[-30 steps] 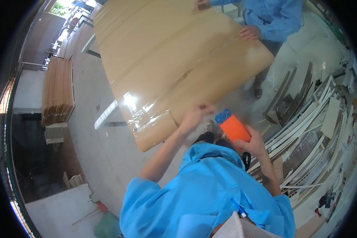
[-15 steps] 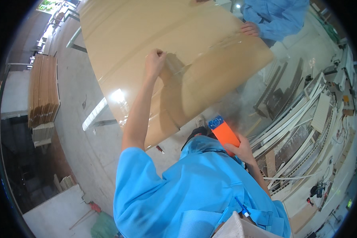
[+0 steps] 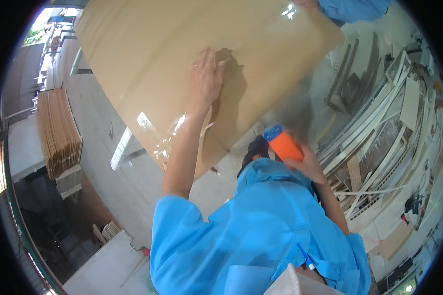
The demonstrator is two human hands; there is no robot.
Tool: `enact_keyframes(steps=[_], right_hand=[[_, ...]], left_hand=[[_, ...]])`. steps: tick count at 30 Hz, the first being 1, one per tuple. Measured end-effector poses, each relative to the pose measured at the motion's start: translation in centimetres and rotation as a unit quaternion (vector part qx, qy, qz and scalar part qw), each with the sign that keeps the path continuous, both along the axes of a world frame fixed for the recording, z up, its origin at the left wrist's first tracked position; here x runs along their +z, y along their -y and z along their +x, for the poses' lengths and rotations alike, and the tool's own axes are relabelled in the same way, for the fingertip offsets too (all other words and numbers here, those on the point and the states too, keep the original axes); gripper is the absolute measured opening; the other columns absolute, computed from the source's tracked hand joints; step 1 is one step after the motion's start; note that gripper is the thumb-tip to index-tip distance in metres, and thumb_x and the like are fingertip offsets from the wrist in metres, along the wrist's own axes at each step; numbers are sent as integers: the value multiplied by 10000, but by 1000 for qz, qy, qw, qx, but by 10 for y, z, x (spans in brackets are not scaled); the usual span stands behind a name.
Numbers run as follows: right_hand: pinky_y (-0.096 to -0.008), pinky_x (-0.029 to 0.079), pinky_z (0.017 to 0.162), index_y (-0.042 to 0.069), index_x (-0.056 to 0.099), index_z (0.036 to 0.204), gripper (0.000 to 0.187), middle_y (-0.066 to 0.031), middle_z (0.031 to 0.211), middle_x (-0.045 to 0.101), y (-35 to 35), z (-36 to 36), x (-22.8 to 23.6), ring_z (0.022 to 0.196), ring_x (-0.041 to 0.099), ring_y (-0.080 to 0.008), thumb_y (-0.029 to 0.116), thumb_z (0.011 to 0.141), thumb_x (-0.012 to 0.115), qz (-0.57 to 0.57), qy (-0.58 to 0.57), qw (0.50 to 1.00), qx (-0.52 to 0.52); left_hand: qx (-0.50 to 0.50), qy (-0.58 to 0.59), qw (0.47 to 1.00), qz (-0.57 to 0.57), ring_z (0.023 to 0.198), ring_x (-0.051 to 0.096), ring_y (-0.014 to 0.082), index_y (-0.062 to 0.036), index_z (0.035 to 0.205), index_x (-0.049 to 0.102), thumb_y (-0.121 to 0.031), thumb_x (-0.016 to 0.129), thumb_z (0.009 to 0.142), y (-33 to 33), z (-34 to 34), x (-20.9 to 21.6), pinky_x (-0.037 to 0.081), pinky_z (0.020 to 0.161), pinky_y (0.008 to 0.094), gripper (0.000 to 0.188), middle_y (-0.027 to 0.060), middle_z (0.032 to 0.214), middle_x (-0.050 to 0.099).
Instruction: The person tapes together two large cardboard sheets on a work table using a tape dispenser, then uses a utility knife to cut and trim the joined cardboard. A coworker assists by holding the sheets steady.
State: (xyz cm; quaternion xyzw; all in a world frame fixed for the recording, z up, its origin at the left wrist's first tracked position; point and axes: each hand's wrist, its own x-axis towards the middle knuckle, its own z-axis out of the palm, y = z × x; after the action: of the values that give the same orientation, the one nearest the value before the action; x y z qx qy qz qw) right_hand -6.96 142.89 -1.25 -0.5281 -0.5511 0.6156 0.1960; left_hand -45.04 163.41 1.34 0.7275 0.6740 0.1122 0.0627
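A large brown sheet with a glossy, film-like surface (image 3: 147,64) stretches out in front of me. My left hand (image 3: 207,83) rests on it near its middle, fingers stretched out and holding nothing. Close to my waist, my right hand (image 3: 307,164) grips an orange oblong block with a blue end (image 3: 284,146); its exact kind is unclear. The block's blue end points towards the sheet's near edge, apart from it. At the far right edge of the sheet is a co-worker's hand (image 3: 307,4), partly cut off by the frame.
A heap of long pale strips and boards (image 3: 374,142) lies on the floor to the right. On the left stands a stack of brown panels (image 3: 59,132). A metal frame leg (image 3: 121,147) shows beside the sheet's near left edge.
My left hand has gone from closed fingers to stretched out on the sheet. My right hand still holds the orange block. The view has shifted, and less of the co-worker shows.
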Motion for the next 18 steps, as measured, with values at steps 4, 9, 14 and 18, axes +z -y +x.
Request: enact_keyframes(steps=[4,9,14,18], right_hand=[[-416,586,861,-85,633,1309,800,-226,1053,775,2,9,-1,962,770,-357,511,821,851,25,-19,1000,6],[-442,598,857,-66,621,1360,825,-239,1070,774,27,35,-20,961,769,-407,516,822,848,88,3,996,26],[-443,596,853,-34,636,1358,786,-232,1048,775,57,74,-44,960,770,-397,495,819,858,119,0,993,-11],[-452,581,854,-25,694,1247,708,-230,1007,773,61,74,-80,964,765,-384,518,820,854,50,-11,998,-28]], left_hand=[[27,-27,999,9,1629,232,372,-54,1680,287,-575,378,1106,14,28,-11,209,1316,518,781,186,1749,287],[63,-5,998,25,1612,265,389,-14,1651,330,-540,432,1103,10,30,-22,213,1313,529,767,235,1719,323],[101,14,989,105,1495,417,419,-3,1579,416,-365,569,1079,67,73,0,347,1208,533,636,253,1623,432],[121,427,896,1,909,682,275,5,1132,692,-219,643,1075,193,143,-4,518,822,371,236,134,1043,724]])
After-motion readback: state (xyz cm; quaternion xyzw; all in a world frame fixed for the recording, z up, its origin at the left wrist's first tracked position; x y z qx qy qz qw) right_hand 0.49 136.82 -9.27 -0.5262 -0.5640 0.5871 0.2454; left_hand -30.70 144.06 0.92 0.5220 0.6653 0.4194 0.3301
